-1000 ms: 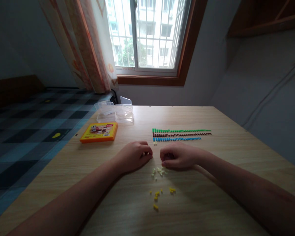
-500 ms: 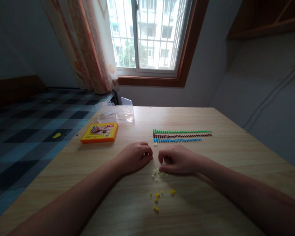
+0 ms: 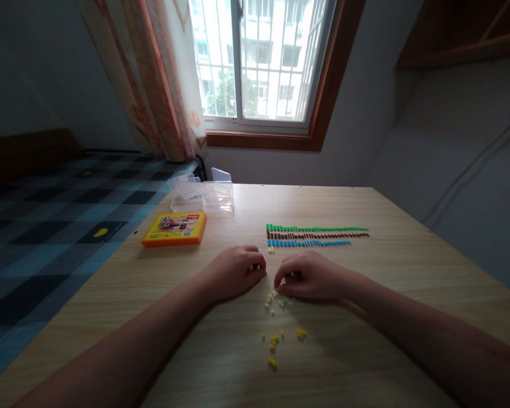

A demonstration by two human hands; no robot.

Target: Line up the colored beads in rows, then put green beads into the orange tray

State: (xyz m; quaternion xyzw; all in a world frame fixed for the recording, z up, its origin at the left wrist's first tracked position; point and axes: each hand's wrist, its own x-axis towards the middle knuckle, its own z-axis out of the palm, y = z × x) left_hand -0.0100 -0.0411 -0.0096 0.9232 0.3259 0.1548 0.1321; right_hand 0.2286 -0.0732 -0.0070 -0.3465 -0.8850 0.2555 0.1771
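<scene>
The left forearm (image 3: 144, 334) and right forearm (image 3: 425, 320) are showing bare, tapering smoothly towards narrow wrists (image 3: 204, 286), and are widening again into a bare left hand (image 3: 233, 272) and bare right hand (image 3: 310, 276).

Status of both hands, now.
Left hand: loosely curled; whether it holds anything can't be told.
Right hand: nearly closed beside the pale pieces; any grip can't be told.

Single head-worn view; looks from above near side of table (image 3: 344, 351), facing forward and down; left forearm (image 3: 148, 340), right forearm (image 3: 425, 317) close in, entering from 8 and 4 o'clock; left hand (image 3: 238, 273), right hand (image 3: 309, 275) at middle depth; window (image 3: 276, 62) farther off, beyond table, at 12 o'clock.
</scene>
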